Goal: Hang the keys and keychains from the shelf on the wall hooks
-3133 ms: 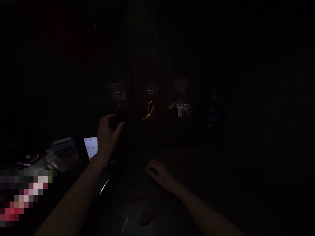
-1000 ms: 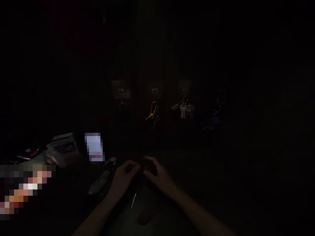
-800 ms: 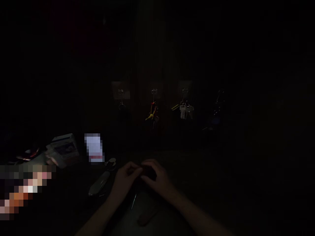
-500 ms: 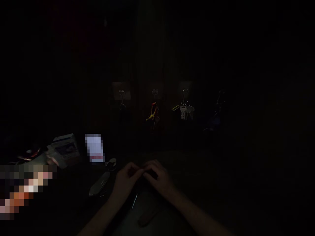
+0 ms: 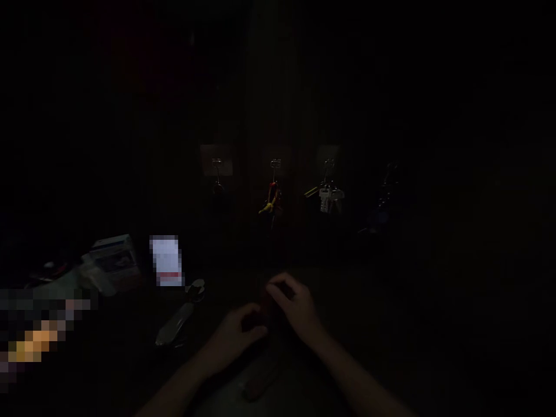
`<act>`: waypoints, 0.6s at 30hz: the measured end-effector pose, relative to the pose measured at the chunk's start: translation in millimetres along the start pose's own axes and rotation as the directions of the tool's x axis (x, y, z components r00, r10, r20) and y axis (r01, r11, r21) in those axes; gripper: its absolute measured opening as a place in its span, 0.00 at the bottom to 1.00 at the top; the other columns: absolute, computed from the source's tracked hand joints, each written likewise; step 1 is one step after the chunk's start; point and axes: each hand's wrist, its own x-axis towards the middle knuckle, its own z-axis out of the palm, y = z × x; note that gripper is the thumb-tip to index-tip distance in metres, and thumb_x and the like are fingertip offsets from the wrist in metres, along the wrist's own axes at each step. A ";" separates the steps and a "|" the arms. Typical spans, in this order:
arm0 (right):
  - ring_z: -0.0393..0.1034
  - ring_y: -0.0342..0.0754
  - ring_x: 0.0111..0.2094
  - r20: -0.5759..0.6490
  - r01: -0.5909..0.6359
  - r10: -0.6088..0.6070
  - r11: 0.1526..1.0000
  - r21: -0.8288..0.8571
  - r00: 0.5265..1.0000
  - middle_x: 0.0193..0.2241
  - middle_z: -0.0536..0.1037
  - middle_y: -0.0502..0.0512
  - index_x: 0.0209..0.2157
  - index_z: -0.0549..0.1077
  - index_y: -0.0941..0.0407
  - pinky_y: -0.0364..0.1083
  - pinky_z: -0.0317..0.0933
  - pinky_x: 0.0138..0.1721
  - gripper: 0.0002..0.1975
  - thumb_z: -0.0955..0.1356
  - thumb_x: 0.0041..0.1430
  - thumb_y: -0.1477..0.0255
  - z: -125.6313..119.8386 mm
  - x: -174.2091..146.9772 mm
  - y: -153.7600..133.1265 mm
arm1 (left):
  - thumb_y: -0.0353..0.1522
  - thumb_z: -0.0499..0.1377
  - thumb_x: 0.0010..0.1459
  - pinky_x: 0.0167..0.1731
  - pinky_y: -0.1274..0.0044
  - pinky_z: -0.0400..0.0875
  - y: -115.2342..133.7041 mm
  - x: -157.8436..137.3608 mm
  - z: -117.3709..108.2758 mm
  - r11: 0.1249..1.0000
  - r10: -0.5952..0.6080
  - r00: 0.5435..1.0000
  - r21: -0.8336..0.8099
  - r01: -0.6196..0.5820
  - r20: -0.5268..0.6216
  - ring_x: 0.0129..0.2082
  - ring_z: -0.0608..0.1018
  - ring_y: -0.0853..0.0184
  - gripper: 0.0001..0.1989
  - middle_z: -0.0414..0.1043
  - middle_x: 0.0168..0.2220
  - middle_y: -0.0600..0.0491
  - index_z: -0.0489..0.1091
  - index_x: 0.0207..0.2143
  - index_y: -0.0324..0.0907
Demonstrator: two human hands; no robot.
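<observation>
It is very dark and details are faint. My left hand [image 5: 241, 333] is curled low in the middle, with thumb and fingertips around a dark, faintly reddish thing [image 5: 264, 302] too dim to name. My right hand [image 5: 297, 304] is slightly higher and to its right, thumb and forefinger pinched at the upper end of that thing. Below the hands, a dark elongated object [image 5: 256, 389] lies on the dim surface. Left of my left hand lie a pale, long, shiny object [image 5: 174, 325] and a small rounded pale object [image 5: 196, 288].
A bright blurred-out rectangle [image 5: 167, 260] stands at the left, beside a white box [image 5: 115, 260]. At the back hang a yellow-and-red cord [image 5: 270, 202], a pale bunch [image 5: 330, 198] and other dim items on metal clips.
My hands, whose fingertips met before, are apart now: the right has moved up and right, the left right and down. The thin shiny rod below them no longer shows.
</observation>
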 end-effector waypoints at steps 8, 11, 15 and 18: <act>0.63 0.42 0.23 -0.113 -0.109 0.135 0.971 0.213 0.984 0.19 0.68 0.46 0.25 0.68 0.56 0.41 0.57 0.26 0.13 0.68 0.48 0.60 -12.8 14.2 -9.2 | 0.32 0.58 0.50 0.40 0.74 0.67 8.3 -2.3 -0.8 0.978 -0.087 0.995 -0.188 0.094 0.046 0.37 0.75 0.65 0.14 0.75 0.38 0.52 0.70 0.41 0.41; 0.63 0.42 0.22 -0.109 -0.092 0.115 0.976 0.196 0.987 0.18 0.68 0.46 0.25 0.68 0.56 0.41 0.57 0.27 0.13 0.68 0.49 0.61 -17.9 18.0 -15.4 | 0.33 0.58 0.50 0.39 0.74 0.68 11.1 -2.5 -0.2 0.973 -0.080 0.995 -0.213 0.090 0.056 0.35 0.76 0.65 0.14 0.76 0.36 0.51 0.71 0.41 0.40; 0.63 0.42 0.23 -0.092 -0.070 0.082 0.990 0.126 0.992 0.18 0.68 0.47 0.25 0.70 0.56 0.41 0.58 0.27 0.12 0.68 0.50 0.62 -24.7 23.8 -23.9 | 0.34 0.58 0.50 0.39 0.74 0.68 8.6 -1.5 0.1 0.969 -0.101 0.995 -0.227 0.099 0.003 0.34 0.77 0.66 0.14 0.77 0.35 0.52 0.71 0.40 0.41; 0.64 0.42 0.23 -0.068 -0.029 0.035 0.995 0.094 0.997 0.19 0.69 0.46 0.25 0.70 0.56 0.41 0.58 0.26 0.11 0.67 0.51 0.62 -29.1 29.6 -31.1 | 0.34 0.58 0.49 0.38 0.74 0.68 5.0 -0.6 0.0 0.966 -0.120 0.992 -0.236 0.108 -0.038 0.34 0.78 0.65 0.14 0.77 0.35 0.52 0.70 0.40 0.41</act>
